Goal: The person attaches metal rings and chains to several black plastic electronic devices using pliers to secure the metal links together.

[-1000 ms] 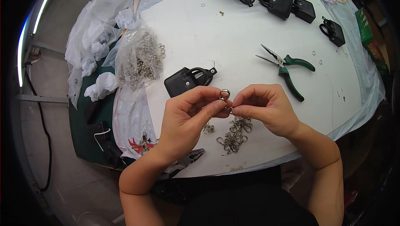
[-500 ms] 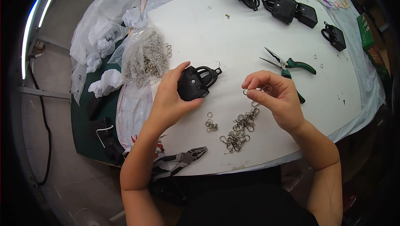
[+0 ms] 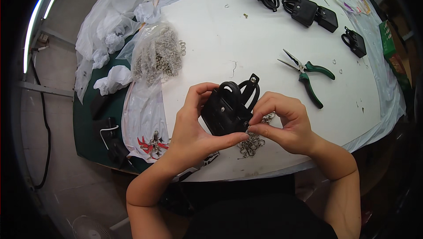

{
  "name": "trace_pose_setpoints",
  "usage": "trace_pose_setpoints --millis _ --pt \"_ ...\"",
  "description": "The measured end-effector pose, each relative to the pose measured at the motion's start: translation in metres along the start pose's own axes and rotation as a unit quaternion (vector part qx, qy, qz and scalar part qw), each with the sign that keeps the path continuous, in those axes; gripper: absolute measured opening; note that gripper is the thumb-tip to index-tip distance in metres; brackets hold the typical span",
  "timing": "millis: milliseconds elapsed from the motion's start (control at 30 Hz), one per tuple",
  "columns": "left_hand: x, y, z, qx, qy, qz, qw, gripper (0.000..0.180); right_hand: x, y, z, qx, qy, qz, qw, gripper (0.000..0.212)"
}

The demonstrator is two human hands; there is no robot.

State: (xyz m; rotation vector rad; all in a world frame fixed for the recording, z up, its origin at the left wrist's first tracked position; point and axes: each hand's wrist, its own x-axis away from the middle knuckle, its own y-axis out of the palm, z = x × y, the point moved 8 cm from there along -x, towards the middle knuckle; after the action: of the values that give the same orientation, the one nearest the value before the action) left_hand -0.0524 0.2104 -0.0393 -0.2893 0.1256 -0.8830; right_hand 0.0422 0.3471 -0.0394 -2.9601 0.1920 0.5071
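Observation:
My left hand (image 3: 194, 126) is closed around a small black handbag-shaped pouch (image 3: 222, 111), tilted, with looped handles and a strap with a metal stud standing up. At the pouch's right lower side, my right hand (image 3: 280, 124) pinches thumb and forefinger together against it. The small metal ring between those fingertips is mostly hidden. Under and beside this hand lies a pile of metal snap hooks (image 3: 250, 147), partly covered. Grey-and-black pliers (image 3: 208, 160) show only in part beneath my left forearm.
Green-handled long-nose pliers (image 3: 304, 69) lie spread on the white board (image 3: 198, 14). A clear bag of metal rings (image 3: 156, 56) sits at the left, beside crumpled white plastic (image 3: 112, 80). Several black pouches (image 3: 304, 12) are grouped at the far right.
My left hand has lifted the pouch nearer and turned it. My right hand has moved left with the metal ring, from open space to the pouch's side.

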Motion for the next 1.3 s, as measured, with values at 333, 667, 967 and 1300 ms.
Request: trace_pose_setpoints --millis 333,667,967,1300 --pt "0.015 -0.002 0.018 -0.169 0.145 0.067 0.972 0.095 0.007 0.001 0.002 0.024 -0.023 0.070 0.997 0.014" --pt "0.052 -0.016 0.012 -0.050 0.181 0.135 0.973 0.061 0.004 0.009 0.000 0.072 0.005 0.020 0.997 0.016" --pt "0.120 -0.047 -0.015 -0.271 0.025 0.088 0.958 0.040 0.007 0.024 -0.005 0.194 -0.039 -0.028 0.980 0.017" --pt "0.162 -0.050 -0.038 -0.373 0.064 0.098 0.921 0.030 0.005 0.035 -0.017 0.167 -0.078 -0.023 0.983 0.017"
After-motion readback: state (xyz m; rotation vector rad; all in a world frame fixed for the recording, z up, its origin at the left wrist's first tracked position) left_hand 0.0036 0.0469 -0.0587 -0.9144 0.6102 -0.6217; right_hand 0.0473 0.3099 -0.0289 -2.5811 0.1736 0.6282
